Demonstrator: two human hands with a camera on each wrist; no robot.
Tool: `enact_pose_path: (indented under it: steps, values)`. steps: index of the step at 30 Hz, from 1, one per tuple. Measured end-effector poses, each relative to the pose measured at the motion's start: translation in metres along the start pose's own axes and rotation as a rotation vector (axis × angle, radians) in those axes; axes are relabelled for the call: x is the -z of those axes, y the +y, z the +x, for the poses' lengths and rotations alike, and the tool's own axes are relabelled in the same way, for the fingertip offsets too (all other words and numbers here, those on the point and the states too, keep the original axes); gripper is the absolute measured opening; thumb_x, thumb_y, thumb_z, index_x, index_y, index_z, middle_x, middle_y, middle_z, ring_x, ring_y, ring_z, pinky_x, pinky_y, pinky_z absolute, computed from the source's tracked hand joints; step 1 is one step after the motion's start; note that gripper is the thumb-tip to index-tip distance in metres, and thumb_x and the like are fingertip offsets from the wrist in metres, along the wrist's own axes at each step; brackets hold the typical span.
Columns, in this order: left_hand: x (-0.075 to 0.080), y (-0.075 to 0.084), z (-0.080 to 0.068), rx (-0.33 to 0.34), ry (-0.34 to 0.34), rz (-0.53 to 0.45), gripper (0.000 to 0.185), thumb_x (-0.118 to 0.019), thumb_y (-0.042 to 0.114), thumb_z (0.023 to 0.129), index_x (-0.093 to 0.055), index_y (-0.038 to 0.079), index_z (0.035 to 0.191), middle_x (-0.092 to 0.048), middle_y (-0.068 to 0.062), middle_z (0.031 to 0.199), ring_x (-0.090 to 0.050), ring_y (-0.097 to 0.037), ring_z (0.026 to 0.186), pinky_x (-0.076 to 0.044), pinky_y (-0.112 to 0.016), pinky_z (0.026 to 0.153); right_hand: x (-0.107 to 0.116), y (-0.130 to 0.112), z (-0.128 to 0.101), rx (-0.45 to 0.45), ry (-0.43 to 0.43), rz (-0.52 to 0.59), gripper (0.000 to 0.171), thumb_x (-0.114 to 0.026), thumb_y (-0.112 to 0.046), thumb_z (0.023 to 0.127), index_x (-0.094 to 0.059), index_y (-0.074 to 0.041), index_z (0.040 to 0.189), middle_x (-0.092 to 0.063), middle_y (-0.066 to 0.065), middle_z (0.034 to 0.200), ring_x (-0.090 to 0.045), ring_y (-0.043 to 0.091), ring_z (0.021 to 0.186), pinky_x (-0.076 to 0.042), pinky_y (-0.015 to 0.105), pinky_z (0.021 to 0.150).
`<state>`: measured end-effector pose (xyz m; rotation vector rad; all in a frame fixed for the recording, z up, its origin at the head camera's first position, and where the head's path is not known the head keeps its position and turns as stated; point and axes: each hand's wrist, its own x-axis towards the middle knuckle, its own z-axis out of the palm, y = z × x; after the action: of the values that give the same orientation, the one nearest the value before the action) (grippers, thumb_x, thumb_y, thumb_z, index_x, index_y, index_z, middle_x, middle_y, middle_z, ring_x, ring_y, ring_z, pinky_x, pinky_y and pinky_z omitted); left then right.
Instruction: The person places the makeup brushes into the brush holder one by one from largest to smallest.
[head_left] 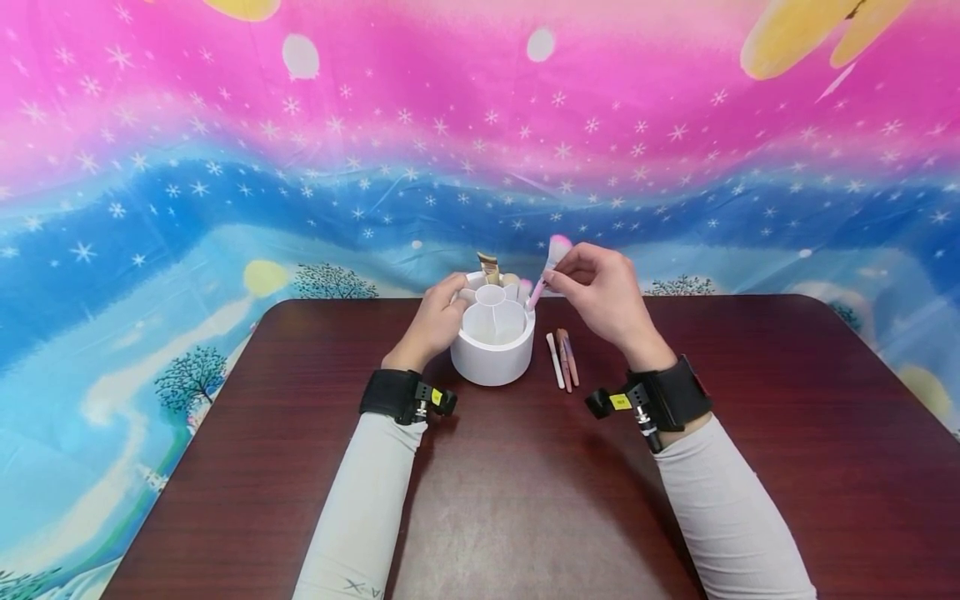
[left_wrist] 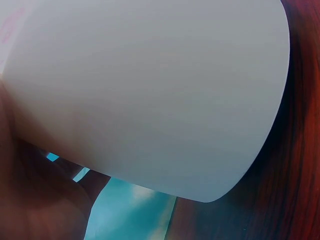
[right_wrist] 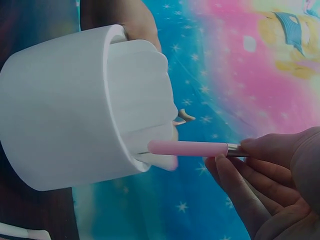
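Observation:
A white round organizer with petal-shaped compartments stands on the dark wood table. My left hand grips its left rim; in the left wrist view the organizer's wall fills the frame. My right hand pinches a pink makeup brush by its ferrule, bristles up. The brush's pink handle points down into a right compartment of the organizer. A gold-topped item stands in a far compartment.
Three slim sticks, one white and two pinkish, lie on the table just right of the organizer. A bright pink and blue starry cloth hangs behind and drapes around the table.

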<state>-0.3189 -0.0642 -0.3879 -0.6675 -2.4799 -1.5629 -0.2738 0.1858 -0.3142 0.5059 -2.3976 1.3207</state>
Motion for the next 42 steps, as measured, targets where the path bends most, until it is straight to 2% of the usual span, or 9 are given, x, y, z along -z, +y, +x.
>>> enact_pose_path:
  steps: [5, 10, 21, 29, 36, 42]
  values:
    - [0.000, 0.000, 0.000, 0.003, 0.002, -0.002, 0.019, -0.043, -0.001, 0.098, -0.043, 0.007, 0.081, -0.061, -0.009, 0.135, -0.052, -0.025, 0.124, -0.042, -0.047, 0.102, -0.007, 0.001, -0.001, -0.017, -0.041, 0.042, 0.014, -0.075, -0.011, 0.093, -0.070, 0.002, 0.094, -0.076, 0.016, 0.096, -0.076, 0.026, 0.091, -0.056, 0.021, 0.078]
    - [0.000, 0.001, 0.000, 0.000, 0.000, -0.002, 0.019, -0.042, -0.001, 0.098, -0.043, 0.007, 0.081, -0.061, -0.009, 0.130, -0.051, -0.026, 0.119, -0.041, -0.046, 0.097, -0.012, 0.002, -0.001, -0.038, -0.071, 0.050, 0.012, -0.075, -0.008, 0.093, -0.069, 0.003, 0.094, -0.076, 0.016, 0.095, -0.076, 0.026, 0.089, -0.057, 0.022, 0.076]
    - [0.000, 0.001, 0.000, 0.004, -0.003, -0.005, 0.018, -0.042, -0.001, 0.098, -0.043, 0.007, 0.082, -0.061, -0.009, 0.135, -0.052, -0.026, 0.124, -0.042, -0.049, 0.102, -0.014, 0.002, -0.002, -0.082, -0.131, 0.002, 0.012, -0.073, -0.011, 0.094, -0.069, 0.000, 0.095, -0.076, 0.013, 0.094, -0.076, 0.023, 0.089, -0.056, 0.027, 0.076]
    - [0.000, 0.000, 0.001, -0.004, -0.001, 0.003, 0.018, -0.041, -0.001, 0.097, -0.042, 0.008, 0.081, -0.061, -0.011, 0.130, -0.052, -0.027, 0.118, -0.042, -0.048, 0.096, -0.014, 0.004, -0.002, -0.093, -0.181, -0.053, 0.012, -0.074, -0.015, 0.094, -0.070, -0.003, 0.094, -0.074, 0.012, 0.094, -0.074, 0.023, 0.089, -0.057, 0.034, 0.076]
    - [0.000, 0.001, 0.000, -0.012, 0.008, -0.003, 0.019, -0.043, -0.002, 0.096, -0.044, 0.006, 0.080, -0.061, -0.010, 0.137, -0.053, -0.027, 0.126, -0.042, -0.048, 0.104, -0.014, 0.005, -0.002, -0.095, -0.203, -0.072, 0.011, -0.074, -0.015, 0.094, -0.070, -0.005, 0.094, -0.074, 0.011, 0.095, -0.075, 0.023, 0.090, -0.058, 0.035, 0.075]
    - [0.000, 0.000, 0.001, -0.007, 0.013, -0.012, 0.019, -0.045, -0.001, 0.097, -0.045, 0.006, 0.080, -0.062, -0.010, 0.135, -0.053, -0.026, 0.125, -0.042, -0.048, 0.105, -0.014, 0.006, -0.002, -0.084, -0.209, -0.090, 0.011, -0.074, -0.015, 0.093, -0.071, -0.005, 0.094, -0.075, 0.011, 0.094, -0.075, 0.023, 0.089, -0.058, 0.039, 0.077]
